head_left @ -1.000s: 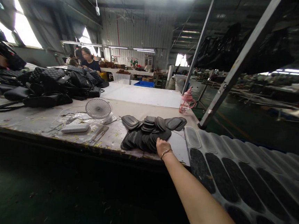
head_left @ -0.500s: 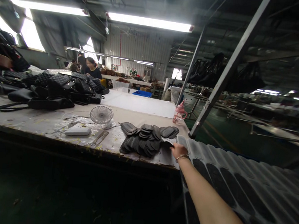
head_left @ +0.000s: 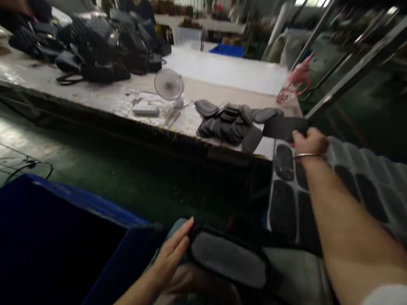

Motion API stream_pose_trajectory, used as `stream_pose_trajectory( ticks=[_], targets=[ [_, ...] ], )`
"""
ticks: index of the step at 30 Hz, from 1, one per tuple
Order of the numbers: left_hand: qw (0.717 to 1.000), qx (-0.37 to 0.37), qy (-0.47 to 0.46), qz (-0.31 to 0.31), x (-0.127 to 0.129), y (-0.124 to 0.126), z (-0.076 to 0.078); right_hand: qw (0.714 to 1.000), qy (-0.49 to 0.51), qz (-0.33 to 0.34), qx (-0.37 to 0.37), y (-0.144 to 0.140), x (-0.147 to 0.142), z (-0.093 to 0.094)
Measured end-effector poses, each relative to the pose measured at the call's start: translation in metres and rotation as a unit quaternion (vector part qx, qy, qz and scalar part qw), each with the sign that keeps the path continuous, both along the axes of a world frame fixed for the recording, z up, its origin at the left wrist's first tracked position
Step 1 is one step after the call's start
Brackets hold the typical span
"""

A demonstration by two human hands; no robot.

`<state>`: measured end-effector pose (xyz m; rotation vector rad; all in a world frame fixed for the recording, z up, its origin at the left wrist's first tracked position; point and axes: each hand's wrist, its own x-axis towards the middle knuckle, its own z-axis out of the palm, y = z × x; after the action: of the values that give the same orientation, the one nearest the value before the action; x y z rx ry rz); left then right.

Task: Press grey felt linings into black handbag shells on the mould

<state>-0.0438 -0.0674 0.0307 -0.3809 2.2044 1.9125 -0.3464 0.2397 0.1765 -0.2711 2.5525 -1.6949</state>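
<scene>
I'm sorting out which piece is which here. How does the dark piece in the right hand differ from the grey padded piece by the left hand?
The dark piece is held in the air past the table's edge by the right hand; the grey padded piece lies low, close to the camera, on the lap, the left hand touching its end. The first looks near black and flat, the second lighter grey with a dark border. Both are elongated.

Two hands (head_left: pixel 171 254), one fan (head_left: pixel 168 84), one pink bottle (head_left: pixel 295 82), one blue bin (head_left: pixel 49 243)
</scene>
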Motion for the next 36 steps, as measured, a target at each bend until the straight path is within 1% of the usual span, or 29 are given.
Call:
stream_pose_trajectory(
  ticks=[1, 3, 4, 5, 6, 8, 10, 12, 13, 14, 16, 18, 20, 22, 24, 27, 28, 32, 36],
  targets=[
    [0.998, 0.049, 0.005, 0.027, 0.007, -0.002, -0.002, 0.999, 0.008, -0.046, -0.019, 0.004, 0.021, -0.006],
    [0.985, 0.125, 0.003, 0.116, 0.015, -0.004, 0.003, 0.987, 0.043, -0.148, -0.048, 0.007, 0.076, -0.012],
    [0.976, 0.162, 0.000, 0.148, 0.017, -0.006, 0.010, 0.976, 0.044, -0.189, -0.102, 0.007, 0.111, -0.013],
    [0.966, 0.200, -0.007, 0.164, 0.018, -0.006, 0.018, 0.968, 0.017, -0.206, -0.140, 0.004, 0.148, -0.016],
    [0.957, 0.240, -0.019, 0.163, 0.019, -0.007, 0.027, 0.963, -0.009, -0.221, -0.155, -0.001, 0.186, -0.021],
    [0.935, 0.324, -0.046, 0.134, 0.026, -0.006, 0.046, 0.959, -0.088, -0.215, -0.164, -0.014, 0.259, -0.038],
    [0.913, 0.386, -0.087, 0.101, 0.039, -0.005, 0.059, 0.958, -0.171, -0.178, -0.144, -0.028, 0.319, -0.062],
    [0.902, 0.401, -0.136, 0.088, 0.055, -0.002, 0.065, 0.955, -0.233, -0.131, -0.126, -0.038, 0.361, -0.082],
    [0.904, 0.387, -0.160, 0.089, 0.062, -0.002, 0.065, 0.950, -0.258, -0.114, -0.132, -0.041, 0.376, -0.089],
    [0.912, 0.356, -0.186, 0.088, 0.068, -0.002, 0.065, 0.945, -0.279, -0.105, -0.138, -0.043, 0.386, -0.094],
    [0.938, 0.255, -0.221, 0.082, 0.073, -0.003, 0.061, 0.945, -0.287, -0.095, -0.128, -0.042, 0.397, -0.100],
    [0.965, 0.135, -0.220, 0.052, 0.070, -0.005, 0.058, 0.964, -0.240, -0.091, -0.066, -0.037, 0.396, -0.101],
    [0.982, 0.037, -0.184, -0.003, 0.058, -0.007, 0.057, 0.982, -0.166, -0.092, 0.014, -0.030, 0.389, -0.101],
    [0.989, -0.026, -0.135, -0.047, 0.042, -0.007, 0.059, 0.986, -0.115, -0.105, 0.058, -0.023, 0.377, -0.101],
    [0.992, -0.064, -0.097, -0.050, 0.026, -0.005, 0.061, 0.982, -0.113, -0.141, 0.058, -0.016, 0.364, -0.104],
    [0.992, -0.108, -0.061, -0.013, 0.007, 0.002, 0.059, 0.966, -0.147, -0.211, 0.035, -0.009, 0.348, -0.115],
    [0.991, -0.120, -0.054, -0.010, 0.004, 0.005, 0.057, 0.961, -0.157, -0.224, 0.030, -0.007, 0.344, -0.119],
    [0.986, -0.155, -0.048, -0.025, -0.001, 0.007, 0.045, 0.957, -0.174, -0.233, 0.010, -0.005, 0.336, -0.133],
    [0.983, -0.172, -0.061, -0.027, -0.002, 0.004, 0.038, 0.954, -0.188, -0.234, 0.004, -0.007, 0.333, -0.139]
  ],
)
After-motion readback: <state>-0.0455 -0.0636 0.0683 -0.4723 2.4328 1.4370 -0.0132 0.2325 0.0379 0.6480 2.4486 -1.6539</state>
